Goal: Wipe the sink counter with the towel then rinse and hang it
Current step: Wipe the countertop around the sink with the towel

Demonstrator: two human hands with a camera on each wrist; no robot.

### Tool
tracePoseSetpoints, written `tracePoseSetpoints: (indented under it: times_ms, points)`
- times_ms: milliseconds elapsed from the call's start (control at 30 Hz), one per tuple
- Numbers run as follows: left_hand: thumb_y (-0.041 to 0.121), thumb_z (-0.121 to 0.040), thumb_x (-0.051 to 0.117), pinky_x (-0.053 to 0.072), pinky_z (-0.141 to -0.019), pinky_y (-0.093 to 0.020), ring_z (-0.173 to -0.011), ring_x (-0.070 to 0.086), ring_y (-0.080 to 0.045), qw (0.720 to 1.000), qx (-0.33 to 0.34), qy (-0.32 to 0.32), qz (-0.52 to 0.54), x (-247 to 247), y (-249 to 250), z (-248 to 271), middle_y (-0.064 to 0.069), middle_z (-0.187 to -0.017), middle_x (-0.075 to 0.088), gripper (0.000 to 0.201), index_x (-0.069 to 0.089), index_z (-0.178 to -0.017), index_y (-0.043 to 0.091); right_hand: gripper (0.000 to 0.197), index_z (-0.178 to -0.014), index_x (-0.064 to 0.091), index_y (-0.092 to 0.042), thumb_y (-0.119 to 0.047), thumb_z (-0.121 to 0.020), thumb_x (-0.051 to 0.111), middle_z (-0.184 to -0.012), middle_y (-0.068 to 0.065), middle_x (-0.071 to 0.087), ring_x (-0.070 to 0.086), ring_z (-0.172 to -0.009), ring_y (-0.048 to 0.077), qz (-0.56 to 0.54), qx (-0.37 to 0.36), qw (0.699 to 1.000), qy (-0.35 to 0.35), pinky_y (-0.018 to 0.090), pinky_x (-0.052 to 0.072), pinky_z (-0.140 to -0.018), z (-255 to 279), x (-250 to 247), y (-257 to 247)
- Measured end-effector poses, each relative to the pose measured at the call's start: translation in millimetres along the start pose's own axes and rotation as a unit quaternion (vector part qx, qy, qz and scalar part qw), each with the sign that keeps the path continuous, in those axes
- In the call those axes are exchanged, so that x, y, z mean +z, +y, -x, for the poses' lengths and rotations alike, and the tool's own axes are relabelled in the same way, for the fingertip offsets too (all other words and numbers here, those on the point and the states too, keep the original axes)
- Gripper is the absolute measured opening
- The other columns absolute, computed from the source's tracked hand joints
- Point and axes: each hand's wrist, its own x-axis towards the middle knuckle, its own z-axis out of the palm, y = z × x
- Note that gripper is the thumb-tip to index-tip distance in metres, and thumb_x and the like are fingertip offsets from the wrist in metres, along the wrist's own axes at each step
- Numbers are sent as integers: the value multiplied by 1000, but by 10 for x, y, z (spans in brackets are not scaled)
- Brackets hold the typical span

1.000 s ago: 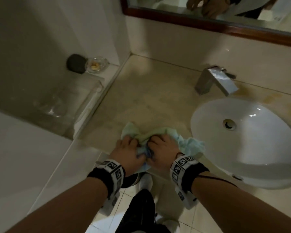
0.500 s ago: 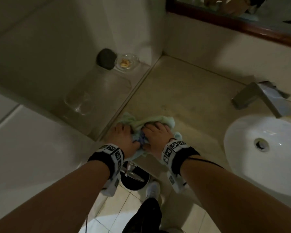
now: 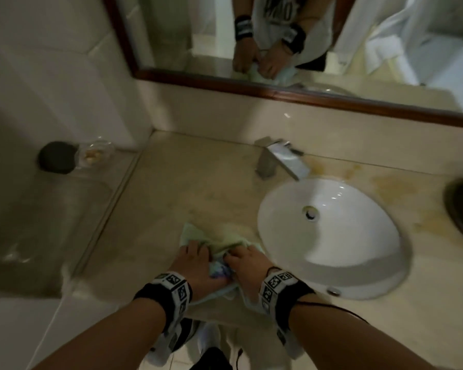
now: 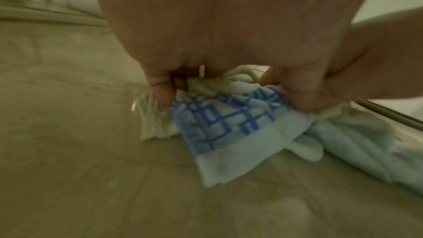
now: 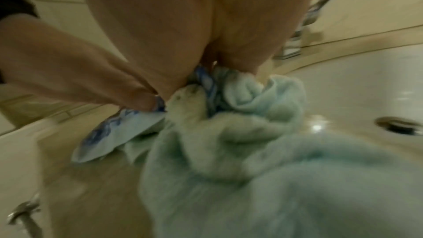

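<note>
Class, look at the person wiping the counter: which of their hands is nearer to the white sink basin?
Right. The right hand grips the towel beside the sink basin rim; the left hand grips it farther away.

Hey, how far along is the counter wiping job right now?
Wiping is in hand: the left hand and right hand both grip the bunched towel on the counter beside the sink. How much is already wiped I can't tell; yellowish stains remain behind the basin. Left: rinsing at the faucet, which shows no running water, then hanging.
</note>
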Motion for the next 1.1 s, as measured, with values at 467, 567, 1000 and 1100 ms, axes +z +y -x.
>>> tracePoseSetpoints:
  times_ms: [467, 567, 1000, 1100]
  points:
    - [32, -89, 61, 47, -72, -30, -87, 61, -23, 983, 150, 72, 72, -410, 2728, 507, -4, -106, 66, 32, 55, -120, 24, 32, -120, 62, -15, -35, -102, 44, -118, 10, 64, 59, -107, 28, -223, 157, 955, 112, 32, 45, -87, 2786, -529, 1771]
    - [27, -91, 58, 43, -65, -28, -83, 60, -21, 972, 195, 91, 91, -617, 3457, 681, -2, -95, 66, 19, 62, -110, 23, 31, -117, 64, -15, -35, -103, 45, -111, 8, 65, 59, -103, 25, -262, 184, 931, 175, 29, 42, -82, 3418, -525, 2144]
    - [14, -91, 54, 43, -82, -28, -106, 62, -26, 951, 307, 41, 23, -533, 5139, 270, -3, -112, 66, 28, 66, -116, 20, 31, -114, 68, -19, -38, -103, 46, -106, 3, 68, 62, -102, 23, -304, 303, 880, 201, 29, 44, -83, 4470, -288, 3355]
    - [28, -86, 51, 37, -78, -27, -102, 59, -25, 930, 360, 61, 34, -585, 5473, -2, -2, -104, 59, 31, 66, -112, 18, 32, -112, 67, -13, -35, -103, 46, -105, 9, 68, 62, -100, 26, -296, 333, 863, 236, 30, 43, -78, 4577, -384, 3618]
